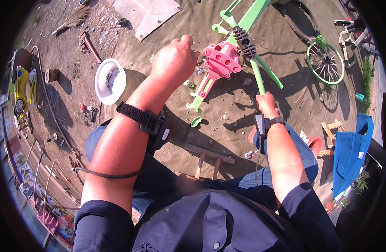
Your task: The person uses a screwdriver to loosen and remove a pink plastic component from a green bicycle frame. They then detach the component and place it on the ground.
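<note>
In front of me is a green metal frame [252,17] with a pink bracket [218,60] full of hexagonal holes and a dark ribbed piece [244,43] beside it. My right hand [266,103] is closed around the lower end of a green tube [257,75] on this frame. Just left of the pink bracket, my left hand [173,58] is curled into a fist, its fingertips turned away; what they hold, if anything, is hidden. A slotted pink and green arm [203,90] extends from the bracket toward me. Below it, a small green piece [196,122] lies on the ground cloth.
On the left stand a white basin [110,82] holding small parts, a rusty pipe wrench [90,47] and a yellow toy-like vehicle [22,91]. At the right are a green-rimmed wheel [325,63] and blue cloth [350,157] by a wooden stool. A small wooden bench [210,154] is between my knees.
</note>
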`<state>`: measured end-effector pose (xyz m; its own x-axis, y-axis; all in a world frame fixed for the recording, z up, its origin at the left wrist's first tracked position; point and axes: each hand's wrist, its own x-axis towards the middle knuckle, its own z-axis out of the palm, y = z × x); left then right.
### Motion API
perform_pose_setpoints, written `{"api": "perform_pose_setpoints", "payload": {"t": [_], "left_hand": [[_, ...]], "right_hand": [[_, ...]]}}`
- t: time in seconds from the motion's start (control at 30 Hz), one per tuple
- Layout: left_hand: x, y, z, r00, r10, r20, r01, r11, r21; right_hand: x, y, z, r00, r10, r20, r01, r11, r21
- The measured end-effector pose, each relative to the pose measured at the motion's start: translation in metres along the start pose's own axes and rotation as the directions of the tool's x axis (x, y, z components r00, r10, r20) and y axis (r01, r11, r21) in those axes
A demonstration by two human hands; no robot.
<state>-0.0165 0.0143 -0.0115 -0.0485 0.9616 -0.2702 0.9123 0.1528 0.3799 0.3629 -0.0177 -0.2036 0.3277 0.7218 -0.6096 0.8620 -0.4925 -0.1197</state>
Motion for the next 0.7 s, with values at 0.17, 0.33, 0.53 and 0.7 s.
{"api": "perform_pose_setpoints", "payload": {"t": [0.17,0.33,0.53,0.7], "left_hand": [[-0.004,-0.013,0.011,0.991,0.071,-0.110,-0.070,0.997,0.009],[0.000,-0.002,0.005,0.999,-0.011,-0.049,0.009,0.998,-0.055],[-0.004,-0.010,0.008,0.988,0.067,-0.136,-0.077,0.995,-0.071],[0.000,0.003,-0.008,0.992,-0.098,0.076,0.106,0.989,-0.103]], "right_hand": [[-0.006,-0.009,-0.002,1.000,0.005,-0.013,-0.005,1.000,-0.027],[0.001,0.002,0.005,0.994,-0.052,-0.101,0.060,0.995,0.076],[-0.007,-0.009,-0.003,1.000,0.007,-0.025,-0.007,1.000,0.002],[-0.011,-0.014,-0.004,0.998,0.070,0.005,-0.070,0.998,0.000]]}}
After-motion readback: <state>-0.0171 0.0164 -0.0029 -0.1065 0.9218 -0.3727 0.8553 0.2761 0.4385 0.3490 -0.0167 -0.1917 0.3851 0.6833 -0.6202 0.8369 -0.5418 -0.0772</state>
